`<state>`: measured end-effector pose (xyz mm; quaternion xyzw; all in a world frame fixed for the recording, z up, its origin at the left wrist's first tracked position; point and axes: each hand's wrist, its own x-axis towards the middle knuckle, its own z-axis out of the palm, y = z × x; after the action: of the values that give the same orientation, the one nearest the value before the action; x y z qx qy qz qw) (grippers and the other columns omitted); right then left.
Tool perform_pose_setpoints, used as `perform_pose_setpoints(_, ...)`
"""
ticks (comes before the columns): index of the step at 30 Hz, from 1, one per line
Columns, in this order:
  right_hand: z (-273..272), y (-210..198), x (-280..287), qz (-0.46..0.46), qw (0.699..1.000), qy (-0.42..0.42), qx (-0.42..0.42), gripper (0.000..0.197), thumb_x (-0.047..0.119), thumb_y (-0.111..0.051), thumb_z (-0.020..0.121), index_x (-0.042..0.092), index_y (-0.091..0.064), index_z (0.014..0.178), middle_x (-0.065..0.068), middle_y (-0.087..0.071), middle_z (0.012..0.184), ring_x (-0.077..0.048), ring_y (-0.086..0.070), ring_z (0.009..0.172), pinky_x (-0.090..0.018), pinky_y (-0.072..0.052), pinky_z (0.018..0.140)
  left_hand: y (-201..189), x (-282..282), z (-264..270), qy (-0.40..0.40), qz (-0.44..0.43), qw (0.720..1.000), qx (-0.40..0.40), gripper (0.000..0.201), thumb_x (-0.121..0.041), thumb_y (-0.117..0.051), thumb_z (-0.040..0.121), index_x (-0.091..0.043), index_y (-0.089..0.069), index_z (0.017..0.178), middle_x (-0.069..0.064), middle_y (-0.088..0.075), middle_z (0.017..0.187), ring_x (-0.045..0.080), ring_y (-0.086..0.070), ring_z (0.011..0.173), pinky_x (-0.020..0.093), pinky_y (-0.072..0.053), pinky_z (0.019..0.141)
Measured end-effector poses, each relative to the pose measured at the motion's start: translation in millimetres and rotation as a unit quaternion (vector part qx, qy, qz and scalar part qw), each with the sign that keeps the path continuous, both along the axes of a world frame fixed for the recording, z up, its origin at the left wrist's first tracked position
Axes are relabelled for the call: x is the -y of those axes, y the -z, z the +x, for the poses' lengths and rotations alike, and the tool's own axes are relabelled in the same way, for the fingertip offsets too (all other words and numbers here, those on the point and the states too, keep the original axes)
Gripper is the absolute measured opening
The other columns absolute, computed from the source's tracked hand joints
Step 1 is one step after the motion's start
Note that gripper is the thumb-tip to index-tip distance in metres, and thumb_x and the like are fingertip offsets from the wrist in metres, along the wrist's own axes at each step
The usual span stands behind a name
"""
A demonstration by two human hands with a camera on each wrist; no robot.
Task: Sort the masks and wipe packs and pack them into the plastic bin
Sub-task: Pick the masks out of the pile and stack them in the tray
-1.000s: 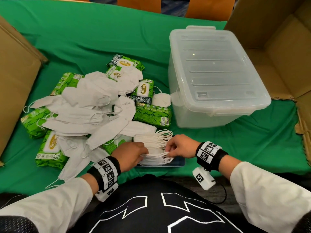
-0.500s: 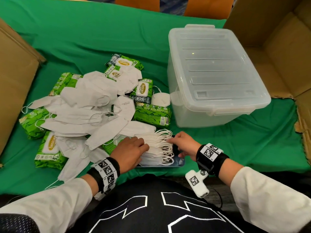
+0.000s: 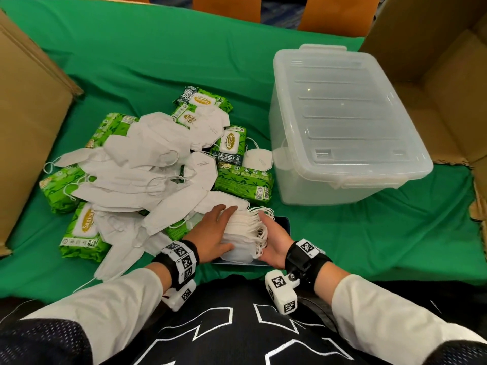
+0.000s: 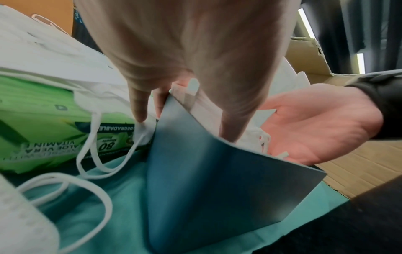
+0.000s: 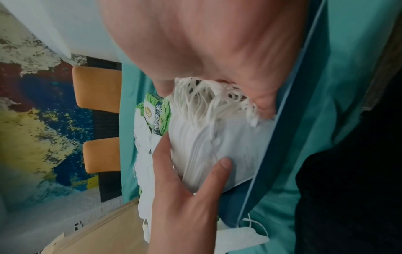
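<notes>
A stack of white masks (image 3: 241, 230) lies on a blue sheet (image 3: 282, 222) at the table's near edge. My left hand (image 3: 217, 233) rests on the stack's top and left side, fingers straight and thumb along the front edge. My right hand (image 3: 274, 241) presses its flat palm against the ear-loop side. In the right wrist view the stack (image 5: 217, 141) sits between my right palm (image 5: 217, 43) and my left thumb and fingers (image 5: 180, 189). Loose masks (image 3: 145, 167) and green wipe packs (image 3: 243, 184) are heaped to the left. The clear plastic bin (image 3: 303, 180) stands at the right, lid on.
Cardboard box flaps stand at the left (image 3: 26, 114) and at the right (image 3: 434, 75). The green cloth (image 3: 369, 233) covers the table. One mask (image 3: 257, 159) lies against the bin's left wall. Orange chair backs (image 3: 226, 6) line the far edge.
My left hand slid forward onto the top of the stack. My right hand turned from fingering the ear loops to laying its palm flat against the stack's right side.
</notes>
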<state>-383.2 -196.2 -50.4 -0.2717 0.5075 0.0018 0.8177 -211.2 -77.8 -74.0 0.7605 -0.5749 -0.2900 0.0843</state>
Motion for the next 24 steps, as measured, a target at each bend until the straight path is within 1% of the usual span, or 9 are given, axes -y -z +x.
perform_pose_setpoints(2, 1.8, -1.0, -1.2, -0.028, 0.999, 0.034, 0.004, 0.065, 0.056, -0.056, 0.097, 0.011, -0.056, 0.142, -0.019, -0.064, 0.136, -0.037, -0.062, 0.125, -0.056, -0.044, 0.111, 0.6, 0.0, 2.9, 0.003, -0.015, 1.0, 0.009, 0.099, -0.047, -0.072, 0.077, -0.028, -0.015, 0.156, 0.013, -0.021, 0.158, 0.036, -0.037, 0.14, 0.043, -0.038, 0.115)
perform_pose_setpoints(6, -3.2, 6.6, 1.3, -0.081, 0.997, 0.014, -0.007, 0.087, 0.072, -0.078, 0.067, 0.019, -0.064, 0.135, -0.007, -0.071, 0.129, -0.028, -0.067, 0.12, -0.049, -0.044, 0.112, -9.5, 4.9, 1.3, 0.023, -0.014, 0.995, 0.101, 0.102, -0.041, -0.078, 0.07, -0.024, -0.023, 0.154, 0.011, -0.03, 0.153, 0.034, -0.042, 0.131, 0.042, -0.045, 0.103)
perform_pose_setpoints(10, -3.5, 7.3, 2.1, -0.074, 0.997, -0.007, -0.013, 0.065, 0.061, -0.065, 0.089, 0.018, -0.062, 0.137, -0.01, -0.068, 0.133, -0.029, -0.065, 0.124, -0.051, -0.043, 0.114, -13.3, 7.8, -8.3, 0.045, 0.02, 0.986, 0.157, 0.119, -0.018, -0.075, 0.074, -0.026, 0.007, 0.16, 0.013, -0.023, 0.158, 0.036, -0.038, 0.133, 0.047, -0.049, 0.098)
perform_pose_setpoints(13, -2.2, -0.7, 5.7, -0.09, 0.994, -0.038, -0.058, 0.067, 0.065, -0.068, 0.083, 0.024, -0.062, 0.136, -0.006, -0.069, 0.131, -0.028, -0.066, 0.119, -0.051, -0.048, 0.107, -15.3, 7.4, -8.9, 0.047, 0.026, 0.977, 0.206, 0.126, -0.023, -0.076, 0.075, -0.026, 0.019, 0.158, 0.014, -0.019, 0.161, 0.036, -0.035, 0.137, 0.05, -0.046, 0.101)
perform_pose_setpoints(15, -3.0, -3.5, 9.2, -0.086, 0.993, -0.027, -0.08, 0.059, 0.064, -0.064, 0.088, 0.024, -0.064, 0.132, -0.006, -0.07, 0.128, -0.027, -0.068, 0.114, -0.049, -0.051, 0.104, -15.2, 6.9, -6.6, 0.052, 0.026, 0.98, 0.192, 0.135, -0.041, -0.082, 0.071, -0.025, 0.019, 0.159, 0.013, -0.016, 0.163, 0.035, -0.028, 0.143, 0.05, -0.039, 0.11)
perform_pose_setpoints(18, -1.8, -5.7, 9.9, -0.014, 1.0, 0.02, -0.004, 0.055, 0.057, -0.05, 0.1, 0.016, -0.066, 0.132, -0.013, -0.07, 0.128, -0.032, -0.068, 0.118, -0.053, -0.049, 0.106, -14.5, 7.3, -7.5, 0.058, 0.002, 0.987, 0.149, 0.134, -0.065, -0.076, 0.07, -0.023, 0.014, 0.16, 0.012, -0.013, 0.165, 0.033, -0.021, 0.148, 0.049, -0.033, 0.116)
perform_pose_setpoints(19, -0.9, -10.0, 8.6, -0.006, 0.999, 0.042, 0.018, 0.054, 0.054, -0.046, 0.102, 0.012, -0.066, 0.131, -0.015, -0.071, 0.126, -0.032, -0.069, 0.115, -0.051, -0.053, 0.101, -13.5, 7.4, -8.6, 0.058, -0.007, 0.987, 0.147, 0.131, -0.068, -0.072, 0.071, -0.023, 0.013, 0.161, 0.012, -0.014, 0.165, 0.033, -0.021, 0.149, 0.05, -0.032, 0.117)
perform_pose_setpoints(22, -2.1, -13.1, 10.1, -0.012, 0.998, 0.055, -0.006, 0.045, 0.049, -0.049, 0.103, 0.011, -0.068, 0.119, -0.011, -0.078, 0.103, -0.028, -0.075, 0.093, -0.04, -0.061, 0.074, -10.2, 6.1, -11.9, 0.052, -0.018, 0.988, 0.147, 0.117, -0.061, -0.067, 0.079, -0.02, 0.005, 0.162, 0.013, -0.02, 0.163, 0.034, -0.024, 0.148, 0.048, -0.034, 0.116)
perform_pose_setpoints(24, -4.4, -14.5, 11.3, -0.041, 0.997, 0.029, -0.054, 0.049, 0.055, -0.055, 0.098, 0.015, -0.065, 0.126, -0.011, -0.075, 0.111, -0.029, -0.069, 0.104, -0.044, -0.056, 0.086, -9.8, 4.6, -12.0, 0.051, -0.024, 0.988, 0.144, 0.109, -0.051, -0.068, 0.08, -0.017, -0.003, 0.162, 0.015, -0.028, 0.159, 0.034, -0.031, 0.143, 0.047, -0.039, 0.111)
